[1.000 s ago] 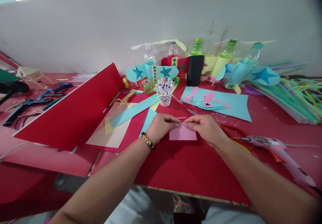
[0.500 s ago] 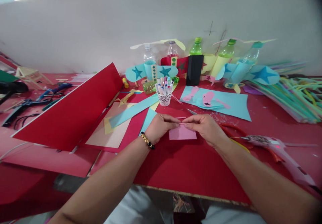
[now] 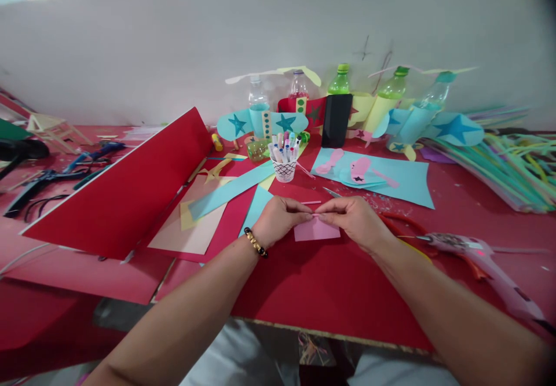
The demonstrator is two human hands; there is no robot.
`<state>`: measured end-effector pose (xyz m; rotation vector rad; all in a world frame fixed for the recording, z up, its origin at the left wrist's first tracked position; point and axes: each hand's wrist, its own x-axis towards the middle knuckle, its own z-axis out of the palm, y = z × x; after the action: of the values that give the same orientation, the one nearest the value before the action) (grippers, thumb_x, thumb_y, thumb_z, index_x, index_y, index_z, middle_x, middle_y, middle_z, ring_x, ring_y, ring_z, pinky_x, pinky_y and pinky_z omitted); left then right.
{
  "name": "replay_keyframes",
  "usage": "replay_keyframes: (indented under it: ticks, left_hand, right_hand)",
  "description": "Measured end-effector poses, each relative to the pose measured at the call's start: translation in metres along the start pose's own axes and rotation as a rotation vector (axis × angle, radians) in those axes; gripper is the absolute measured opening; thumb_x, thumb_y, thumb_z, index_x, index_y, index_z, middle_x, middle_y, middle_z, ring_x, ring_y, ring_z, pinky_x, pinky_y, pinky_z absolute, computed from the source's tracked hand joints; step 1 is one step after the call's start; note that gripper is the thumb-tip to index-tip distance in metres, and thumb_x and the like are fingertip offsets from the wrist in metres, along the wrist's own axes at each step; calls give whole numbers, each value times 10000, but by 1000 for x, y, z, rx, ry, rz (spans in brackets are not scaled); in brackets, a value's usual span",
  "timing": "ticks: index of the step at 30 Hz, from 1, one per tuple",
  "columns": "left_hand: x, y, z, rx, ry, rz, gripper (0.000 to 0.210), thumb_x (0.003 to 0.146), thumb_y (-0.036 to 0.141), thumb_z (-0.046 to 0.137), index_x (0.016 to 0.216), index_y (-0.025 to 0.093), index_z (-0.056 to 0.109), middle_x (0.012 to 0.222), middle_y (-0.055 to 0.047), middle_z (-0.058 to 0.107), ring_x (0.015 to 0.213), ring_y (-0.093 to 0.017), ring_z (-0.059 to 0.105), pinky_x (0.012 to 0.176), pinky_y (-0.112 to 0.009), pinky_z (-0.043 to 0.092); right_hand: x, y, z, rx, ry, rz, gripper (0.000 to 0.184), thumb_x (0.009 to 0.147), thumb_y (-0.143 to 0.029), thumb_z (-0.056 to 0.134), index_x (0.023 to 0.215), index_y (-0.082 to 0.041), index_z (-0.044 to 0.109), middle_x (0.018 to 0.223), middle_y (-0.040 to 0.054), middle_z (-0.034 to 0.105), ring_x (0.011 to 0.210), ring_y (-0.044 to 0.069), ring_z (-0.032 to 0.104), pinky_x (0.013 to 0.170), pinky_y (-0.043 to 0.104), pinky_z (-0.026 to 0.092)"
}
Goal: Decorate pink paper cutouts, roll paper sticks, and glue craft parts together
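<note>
Both hands pinch the far edge of a small pink sheet of paper (image 3: pixel 317 232), with the fingertips almost meeting. My left hand (image 3: pixel 278 218), a beaded bracelet at its wrist, is closed on the left part of that edge. My right hand (image 3: pixel 354 218) is closed on the right part. The edge looks rolled or folded under the thumbs; the fingers hide most of it. A thin pink strip (image 3: pixel 311 202) shows just beyond the fingertips. Past my right hand, the pointed tip of a metal tool (image 3: pixel 332 192) pokes out, the rest hidden.
A cup of markers (image 3: pixel 284 169) stands ahead, before decorated bottles (image 3: pixel 258 96) and a black phone (image 3: pixel 336 121). Pink cutouts lie on a blue sheet (image 3: pixel 408 183). At right are a pink glue gun (image 3: pixel 486 256) and orange-handled tool (image 3: pixel 395 218). A red board (image 3: pixel 130 192) leans at left.
The pink paper has shifted very slightly to the right, and its near edge now sits a little tilted. Both hands keep their pinch on it.
</note>
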<state>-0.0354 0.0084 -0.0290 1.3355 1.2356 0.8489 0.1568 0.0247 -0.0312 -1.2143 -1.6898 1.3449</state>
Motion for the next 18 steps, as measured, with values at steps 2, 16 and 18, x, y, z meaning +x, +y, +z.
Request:
replay_keyframes:
  ticks: [2,16,18]
  left_hand:
    - [0,0,-1,54,4,19,237,675,343,719,798,142,743,747,-65,712,629,-147,587,587,-248,448]
    - [1,-1,-7,96,-23,33,177,647,279,727,777,162,750,771,-59,724,691,-169,631,646,-257,494]
    - [1,-1,-6,19,-32,1,177,626,254,740,774,156,749,768,-63,724,684,-165,631,665,-265,500]
  right_hand:
    - [0,-1,0,-73,-14,-2,239,713,-367,687,857,-184,741,802,50,732,744,198,644,683,300,474]
    - [-6,-14,1,-386,-81,-157,215,803,-340,564,833,-224,743,803,18,740,727,203,642,657,296,451]
    - [-6,-13,1,-370,-70,-157,193,791,-305,575,828,-233,750,809,16,744,738,209,652,671,300,459]
